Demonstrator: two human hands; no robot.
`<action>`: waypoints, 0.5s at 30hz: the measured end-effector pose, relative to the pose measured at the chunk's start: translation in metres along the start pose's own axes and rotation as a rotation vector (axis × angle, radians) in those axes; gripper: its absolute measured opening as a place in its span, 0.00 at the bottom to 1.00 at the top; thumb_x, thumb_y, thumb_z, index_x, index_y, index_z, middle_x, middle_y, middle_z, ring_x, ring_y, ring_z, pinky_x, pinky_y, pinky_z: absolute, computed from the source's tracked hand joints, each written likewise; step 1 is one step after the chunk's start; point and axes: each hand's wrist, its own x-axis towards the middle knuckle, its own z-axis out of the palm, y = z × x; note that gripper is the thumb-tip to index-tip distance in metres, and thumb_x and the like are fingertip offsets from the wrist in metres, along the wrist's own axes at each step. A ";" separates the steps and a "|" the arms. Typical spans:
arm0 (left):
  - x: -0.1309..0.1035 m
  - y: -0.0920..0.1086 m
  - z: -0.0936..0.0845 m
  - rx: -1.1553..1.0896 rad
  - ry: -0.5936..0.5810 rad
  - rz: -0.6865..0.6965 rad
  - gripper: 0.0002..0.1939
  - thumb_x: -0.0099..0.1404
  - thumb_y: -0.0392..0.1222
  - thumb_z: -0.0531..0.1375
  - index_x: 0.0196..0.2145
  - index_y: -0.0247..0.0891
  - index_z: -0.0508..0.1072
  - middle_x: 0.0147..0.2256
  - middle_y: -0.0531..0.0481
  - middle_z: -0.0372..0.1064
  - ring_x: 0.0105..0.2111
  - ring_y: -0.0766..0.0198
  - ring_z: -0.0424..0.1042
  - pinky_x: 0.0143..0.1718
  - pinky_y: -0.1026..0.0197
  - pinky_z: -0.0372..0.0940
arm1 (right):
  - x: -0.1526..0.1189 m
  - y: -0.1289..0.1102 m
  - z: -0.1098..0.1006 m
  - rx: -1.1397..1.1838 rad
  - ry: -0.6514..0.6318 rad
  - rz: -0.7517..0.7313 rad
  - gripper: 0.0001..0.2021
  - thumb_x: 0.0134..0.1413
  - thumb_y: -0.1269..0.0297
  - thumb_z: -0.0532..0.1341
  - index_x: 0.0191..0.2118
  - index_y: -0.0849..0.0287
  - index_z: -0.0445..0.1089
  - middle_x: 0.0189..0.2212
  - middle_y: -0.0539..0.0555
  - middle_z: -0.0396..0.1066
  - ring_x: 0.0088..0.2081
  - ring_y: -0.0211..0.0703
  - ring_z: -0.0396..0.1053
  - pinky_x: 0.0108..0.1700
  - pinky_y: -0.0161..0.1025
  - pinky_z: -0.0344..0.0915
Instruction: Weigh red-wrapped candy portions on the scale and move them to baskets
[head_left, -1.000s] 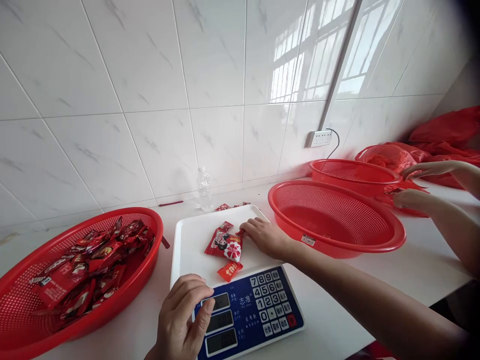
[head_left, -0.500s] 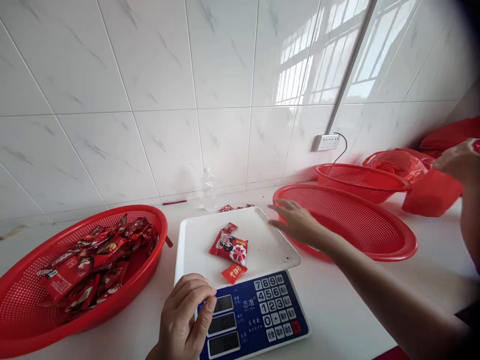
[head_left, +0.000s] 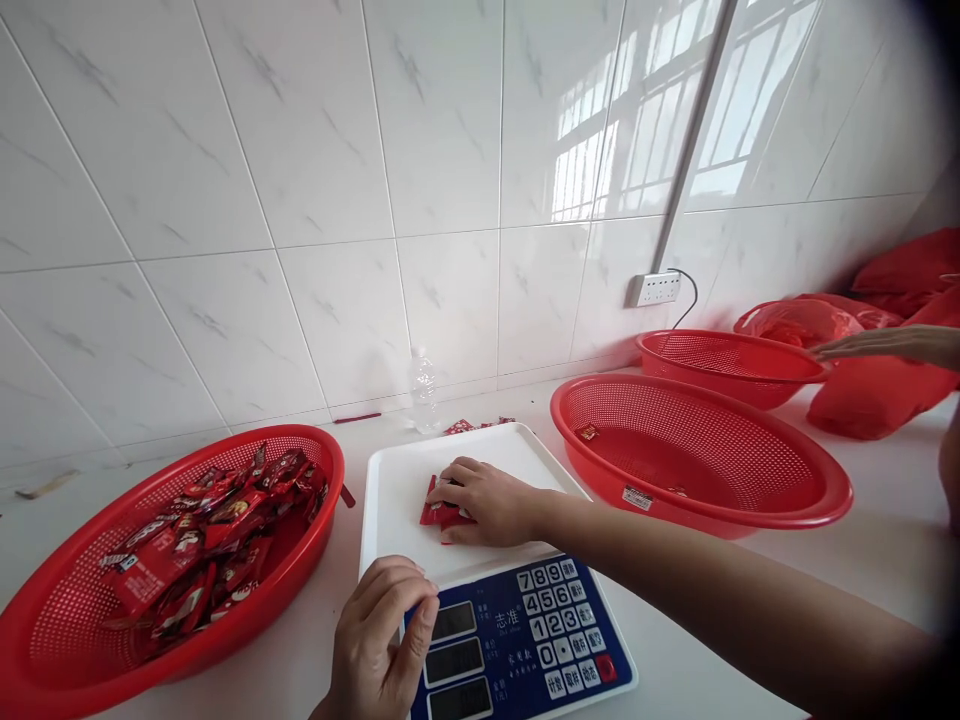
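Note:
A white scale tray [head_left: 405, 470] sits above a blue keypad panel [head_left: 517, 630]. On the tray, my right hand [head_left: 487, 500] lies over red candy packets [head_left: 431, 500], its fingers bent round them and partly hiding them. My left hand [head_left: 386, 635] rests at the tray's front left corner beside the small displays, thumb near the curled fingers; whether it holds anything is hidden. To the left stands a red basket [head_left: 300, 590] with many red packets [head_left: 232, 510].
Right of the scale is a large red basket [head_left: 780, 460] with a few small bits, another basket [head_left: 720, 345] behind it. A clear bottle [head_left: 424, 390] stands by the wall. Another person's hand [head_left: 885, 343] reaches in over red bags [head_left: 862, 400] at far right.
My right hand has moved left from the tray's right edge onto the packets. The other person's hand has lowered and moved left. The view has shifted slightly.

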 end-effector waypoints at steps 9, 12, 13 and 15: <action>-0.001 0.001 0.003 -0.016 0.012 -0.046 0.09 0.62 0.27 0.54 0.31 0.38 0.69 0.25 0.51 0.68 0.28 0.66 0.71 0.31 0.65 0.69 | -0.011 0.000 -0.002 -0.112 0.116 0.060 0.14 0.55 0.60 0.63 0.47 0.54 0.71 0.44 0.57 0.68 0.39 0.44 0.69 0.40 0.40 0.67; -0.002 0.000 0.002 -0.018 0.021 -0.046 0.09 0.62 0.26 0.54 0.31 0.38 0.69 0.25 0.51 0.68 0.28 0.66 0.70 0.31 0.65 0.69 | -0.027 0.015 -0.014 -0.149 0.226 0.151 0.12 0.55 0.60 0.62 0.45 0.53 0.71 0.43 0.55 0.68 0.39 0.43 0.69 0.41 0.39 0.67; -0.002 0.000 0.002 -0.021 0.022 -0.044 0.09 0.62 0.26 0.54 0.32 0.38 0.69 0.25 0.51 0.68 0.28 0.66 0.70 0.31 0.65 0.70 | -0.035 0.021 -0.020 -0.164 0.279 0.202 0.11 0.57 0.59 0.61 0.45 0.53 0.71 0.43 0.56 0.67 0.40 0.43 0.69 0.41 0.40 0.67; -0.002 0.001 0.002 -0.027 0.023 -0.038 0.09 0.62 0.26 0.54 0.32 0.38 0.69 0.25 0.51 0.68 0.28 0.66 0.70 0.30 0.65 0.70 | -0.053 0.036 -0.033 -0.196 0.388 0.320 0.12 0.59 0.59 0.58 0.47 0.54 0.70 0.45 0.57 0.66 0.41 0.45 0.69 0.39 0.40 0.67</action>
